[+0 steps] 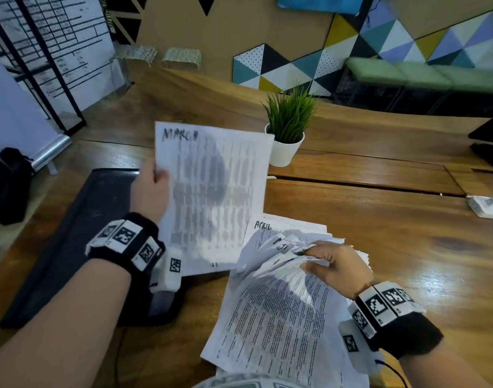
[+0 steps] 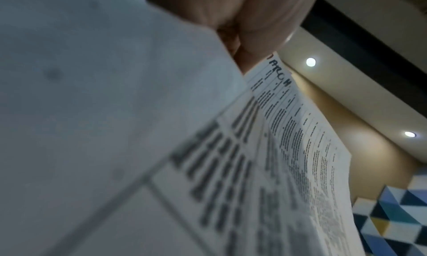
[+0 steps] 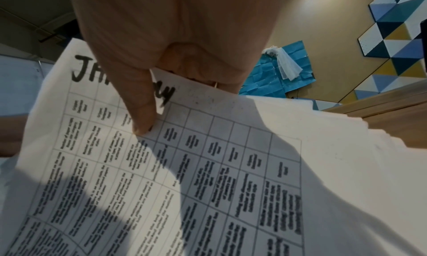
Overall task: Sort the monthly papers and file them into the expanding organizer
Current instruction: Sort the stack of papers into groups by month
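My left hand (image 1: 153, 189) grips the left edge of a few sheets headed MARCH (image 1: 211, 189), held upright above the table; the left wrist view shows the same MARCH sheets (image 2: 289, 132) pinched under my thumb (image 2: 261, 22). My right hand (image 1: 332, 264) holds up several fanned sheets of the paper stack (image 1: 281, 317) lying on the table, thumb (image 3: 138, 103) on top of a table sheet headed JANUARY (image 3: 184, 168). A sheet headed APRIL (image 1: 263, 226) shows behind. The black expanding organizer (image 1: 80, 233) lies flat under my left forearm.
A potted green plant (image 1: 288, 127) in a white pot stands just behind the MARCH sheets. A white power strip (image 1: 488, 205) lies at the right edge of the wooden table (image 1: 393, 233). A dark monitor base (image 1: 488, 144) is at far right.
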Motion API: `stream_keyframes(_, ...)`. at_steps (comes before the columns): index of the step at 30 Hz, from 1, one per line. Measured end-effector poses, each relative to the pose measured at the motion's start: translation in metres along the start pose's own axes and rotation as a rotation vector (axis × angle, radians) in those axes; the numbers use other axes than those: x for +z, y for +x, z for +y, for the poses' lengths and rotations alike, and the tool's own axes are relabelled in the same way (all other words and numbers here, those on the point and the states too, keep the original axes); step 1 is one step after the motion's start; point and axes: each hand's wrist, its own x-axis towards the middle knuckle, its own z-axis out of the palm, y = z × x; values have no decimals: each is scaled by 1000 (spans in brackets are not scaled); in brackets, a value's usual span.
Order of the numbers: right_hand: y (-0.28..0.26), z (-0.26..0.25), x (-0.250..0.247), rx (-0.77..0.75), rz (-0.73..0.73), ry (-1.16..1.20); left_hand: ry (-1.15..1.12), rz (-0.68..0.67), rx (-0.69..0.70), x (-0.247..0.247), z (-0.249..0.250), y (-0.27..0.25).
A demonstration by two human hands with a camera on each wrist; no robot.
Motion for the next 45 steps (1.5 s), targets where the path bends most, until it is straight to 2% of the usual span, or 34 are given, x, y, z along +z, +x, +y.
stream_keyframes(2,4,-1,3,0,-6,1,-88,84,47,-12,8,9)
stream_keyframes(6,5,-5,3,-36,-21,46,-137,131,241,-20,29,13)
stream_keyframes(10,-1,-10,0,-62,-12,49,-184,239,428,-6,44,9)
stream_keyframes(12,-5,-10,-1,-80,13,46,-169,227,553,8,47,2)
stream_keyframes(13,-7,-9,-2,-89,21,52,-153,177,622,17,48,-5)
stream_keyframes(15,-10,-7,-2,-100,36,70,-153,-31,704,35,48,-23)
stream_keyframes(17,-11,-5,-1,-108,56,78,-121,-327,636,49,49,-47)
stream_keyframes(19,-13,-6,0,-112,81,68,9,-575,512,58,47,-62)
stream_keyframes(22,-13,-8,0,-114,106,94,129,-756,479,65,38,-70)
stream_keyframes(25,-13,-8,0,-116,115,111,174,-820,507,76,28,-78)
stream_keyframes(28,-13,-9,3,-118,115,112,81,-756,407,84,24,-83)
stream_keyframes(30,-13,-9,3,-111,131,133,-35,-673,319,84,25,-82)
stream_keyframes(32,-13,-7,2,-139,137,148,-53,-591,260,82,27,-78)
stream_keyframes(35,-13,-5,1,-155,124,131,100,-444,226,76,30,-66)
stream_keyframes(39,-15,-2,4,-135,102,83,-106,-314,202,67,24,-47)
stream_keyframes(42,-16,-2,1,-120,108,94,-126,-215,206,62,20,-40)
stream_keyframes(45,-20,-12,-14,-119,110,133,-191,-148,147,59,21,-36)
